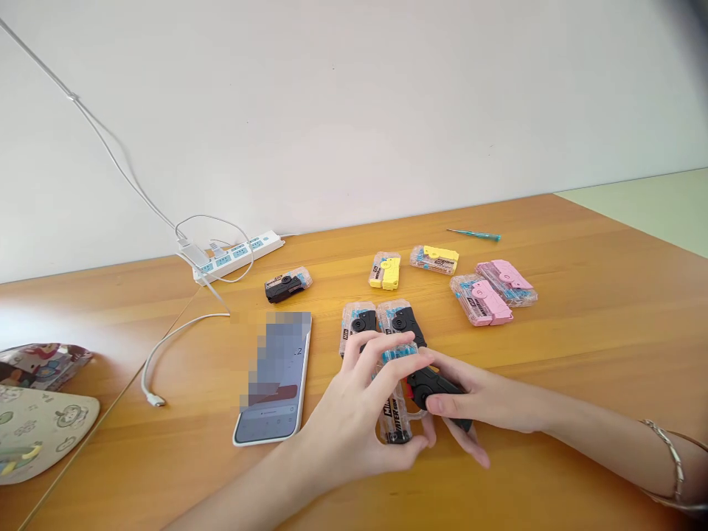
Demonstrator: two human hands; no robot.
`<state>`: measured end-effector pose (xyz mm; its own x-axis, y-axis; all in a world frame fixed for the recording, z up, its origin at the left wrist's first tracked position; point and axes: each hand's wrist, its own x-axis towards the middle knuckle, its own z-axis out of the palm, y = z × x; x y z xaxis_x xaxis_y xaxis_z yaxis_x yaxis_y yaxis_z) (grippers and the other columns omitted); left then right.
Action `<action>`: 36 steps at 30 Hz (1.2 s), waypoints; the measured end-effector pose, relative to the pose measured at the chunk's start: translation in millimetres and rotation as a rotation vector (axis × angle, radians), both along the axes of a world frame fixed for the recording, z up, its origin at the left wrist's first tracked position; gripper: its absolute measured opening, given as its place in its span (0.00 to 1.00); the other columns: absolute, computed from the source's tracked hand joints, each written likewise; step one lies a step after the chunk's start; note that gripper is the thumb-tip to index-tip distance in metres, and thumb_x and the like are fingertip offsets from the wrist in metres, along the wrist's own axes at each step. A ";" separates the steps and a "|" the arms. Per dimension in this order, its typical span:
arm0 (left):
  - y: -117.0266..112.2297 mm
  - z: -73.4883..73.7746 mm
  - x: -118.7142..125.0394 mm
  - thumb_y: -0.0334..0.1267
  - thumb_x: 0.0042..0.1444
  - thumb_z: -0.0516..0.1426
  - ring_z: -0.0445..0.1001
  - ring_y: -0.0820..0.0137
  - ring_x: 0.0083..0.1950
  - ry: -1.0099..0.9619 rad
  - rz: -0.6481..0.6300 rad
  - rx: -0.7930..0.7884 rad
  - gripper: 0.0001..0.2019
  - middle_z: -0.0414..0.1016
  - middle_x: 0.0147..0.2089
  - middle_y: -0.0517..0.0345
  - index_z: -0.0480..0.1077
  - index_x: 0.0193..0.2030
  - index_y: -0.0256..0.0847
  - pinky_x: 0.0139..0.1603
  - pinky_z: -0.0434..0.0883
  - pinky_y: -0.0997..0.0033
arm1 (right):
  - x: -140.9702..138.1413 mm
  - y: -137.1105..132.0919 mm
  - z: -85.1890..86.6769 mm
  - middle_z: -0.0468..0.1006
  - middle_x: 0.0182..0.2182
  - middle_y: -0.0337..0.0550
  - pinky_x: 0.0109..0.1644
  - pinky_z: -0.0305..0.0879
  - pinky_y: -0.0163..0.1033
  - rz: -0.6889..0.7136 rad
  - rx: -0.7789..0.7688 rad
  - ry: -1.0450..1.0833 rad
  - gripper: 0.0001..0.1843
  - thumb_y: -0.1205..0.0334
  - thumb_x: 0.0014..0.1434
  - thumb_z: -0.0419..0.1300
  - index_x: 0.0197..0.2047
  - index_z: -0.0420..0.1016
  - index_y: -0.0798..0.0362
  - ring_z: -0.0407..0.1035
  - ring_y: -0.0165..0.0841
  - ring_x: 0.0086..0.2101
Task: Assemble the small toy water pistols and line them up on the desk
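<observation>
A clear and black toy water gun (397, 413) is between my two hands, its black grip swung out at an angle from the transparent body. My left hand (359, 402) curls around the clear body, with the thumb near its lower end and the fingers over the top. Gripping the black handle is my right hand (470, 398), thumb on its near side. Just behind my left fingers lie two folded black and clear water guns, one on the left (354, 313) and one on the right (402, 317), both partly covered.
Farther back lie a black water gun (287, 284), yellow ones (386, 271), pink ones (484, 301) and a screwdriver (476, 234). A phone (273, 383) is left of my hands. A power strip (237, 258) with a white cable (166, 335) sits near the wall; patterned fabric (44, 428) lies far left.
</observation>
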<state>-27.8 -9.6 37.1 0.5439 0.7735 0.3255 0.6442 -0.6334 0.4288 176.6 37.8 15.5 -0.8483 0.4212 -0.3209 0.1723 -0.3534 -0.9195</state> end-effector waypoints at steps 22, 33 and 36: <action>-5.3 3.3 7.5 0.35 0.63 0.48 0.67 0.63 0.57 -0.519 0.197 -0.587 0.28 0.62 0.61 0.50 0.38 0.66 0.52 0.47 0.76 0.62 | -7.7 -14.8 -5.1 0.77 0.39 0.44 0.23 0.65 0.32 -0.107 -0.047 0.098 0.38 0.42 0.56 0.59 0.61 0.46 0.46 0.74 0.27 0.20; -8.9 -11.3 7.5 0.44 0.65 0.44 0.75 0.66 0.46 -0.482 0.298 -0.702 0.16 0.74 0.45 0.57 0.50 0.58 0.48 0.45 0.73 0.66 | -4.7 -18.7 -3.6 0.65 0.22 0.28 0.17 0.48 0.27 -0.179 0.044 -0.068 0.23 0.42 0.59 0.55 0.48 0.57 0.49 0.52 0.18 0.14; -11.2 -14.6 8.9 0.45 0.64 0.43 0.76 0.65 0.39 -0.457 0.298 -0.719 0.16 0.75 0.37 0.60 0.49 0.57 0.48 0.39 0.73 0.67 | -3.6 -18.1 -0.8 0.64 0.22 0.28 0.18 0.46 0.27 -0.157 0.027 -0.091 0.26 0.41 0.59 0.54 0.52 0.56 0.49 0.51 0.18 0.15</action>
